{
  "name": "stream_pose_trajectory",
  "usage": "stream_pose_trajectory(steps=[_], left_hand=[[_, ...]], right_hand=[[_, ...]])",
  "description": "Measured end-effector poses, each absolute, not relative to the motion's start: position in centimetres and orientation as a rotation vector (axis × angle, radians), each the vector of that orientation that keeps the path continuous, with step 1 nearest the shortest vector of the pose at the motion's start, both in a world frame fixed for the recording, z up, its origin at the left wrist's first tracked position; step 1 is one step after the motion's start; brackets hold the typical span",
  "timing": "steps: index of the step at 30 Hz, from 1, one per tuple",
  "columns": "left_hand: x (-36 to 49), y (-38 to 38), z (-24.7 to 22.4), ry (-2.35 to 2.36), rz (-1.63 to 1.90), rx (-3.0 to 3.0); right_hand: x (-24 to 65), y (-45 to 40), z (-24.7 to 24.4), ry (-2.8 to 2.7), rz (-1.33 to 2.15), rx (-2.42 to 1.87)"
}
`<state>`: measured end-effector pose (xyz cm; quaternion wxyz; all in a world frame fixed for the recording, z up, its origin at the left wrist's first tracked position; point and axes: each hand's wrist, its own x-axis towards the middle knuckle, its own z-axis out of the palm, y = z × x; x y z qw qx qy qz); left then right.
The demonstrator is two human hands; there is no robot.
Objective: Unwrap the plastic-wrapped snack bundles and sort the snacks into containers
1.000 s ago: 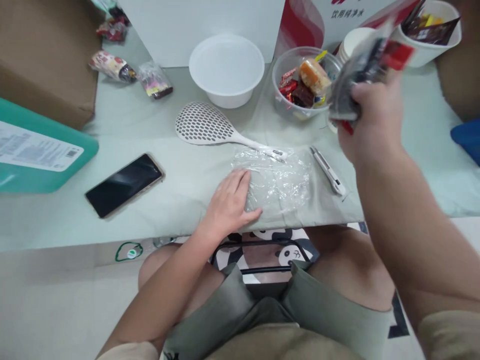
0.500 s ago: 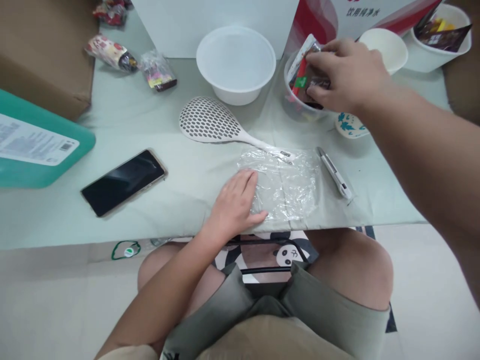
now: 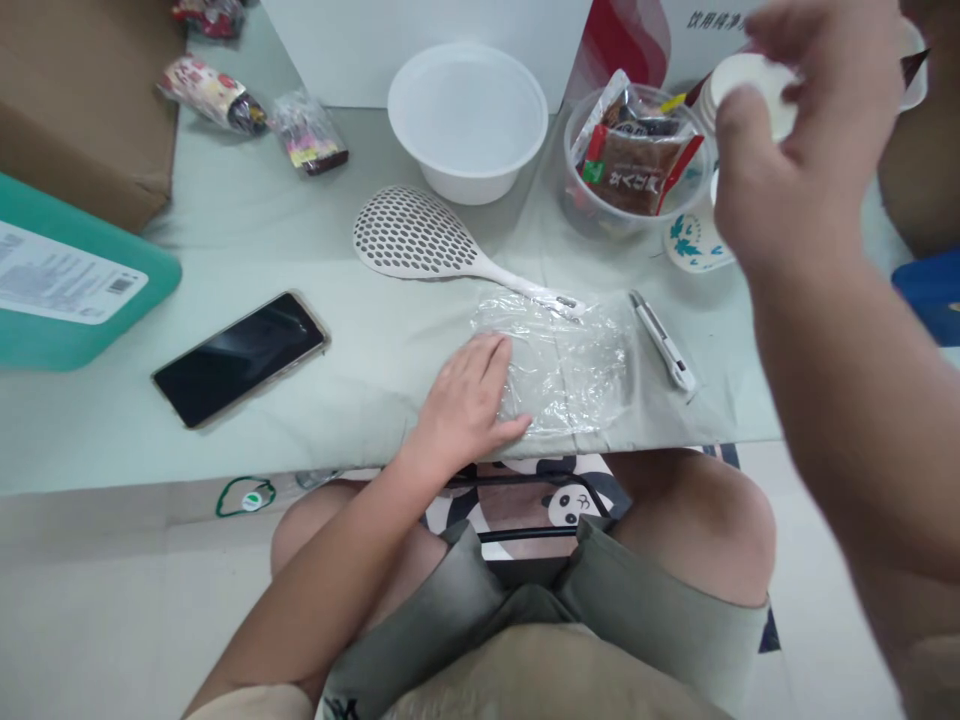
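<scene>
Because clear plastic wrapping (image 3: pixel 574 385) slips, the left hand (image 3: pixel 463 400) presumably pins it

Palm flat, near the table's (image 3: pixel 360 400) front edge; the right hand (image 3: pixel 821 160), fingers wide, looks empty near the clear bowl (image 3: pixel 589 215), whose wall keeps snack packets (image 3: pixel 632 172) gathered.
</scene>
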<state>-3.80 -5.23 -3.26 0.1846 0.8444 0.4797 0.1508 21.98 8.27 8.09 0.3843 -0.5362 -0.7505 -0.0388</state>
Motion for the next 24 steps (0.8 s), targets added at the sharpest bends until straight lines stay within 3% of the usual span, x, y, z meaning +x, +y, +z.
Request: stream_pose_trajectory(steps=[4, 11, 17, 24], left_hand=[[-3.9, -5.3, -3.1, 1.332, 0.490, 2.323], [-5.3, -3.6, -2.7, 1.565, 1.142, 2.063], [-4.0, 0.5, -4.3, 1.722, 0.971, 1.944], [-2.9, 2.0, -5.2, 1.808, 0.898, 1.977]], right_hand=[[21.4, 0.9, 3.4, -1.656, 0.144, -1.400], [24.9, -2.2, -1.4, -1.691, 0.096, -1.774], [24.4, -1.3, -1.7, -1.958, 0.180, -1.811], [25.0, -3.4, 0.4, -1.861, 0.423, -1.919]])
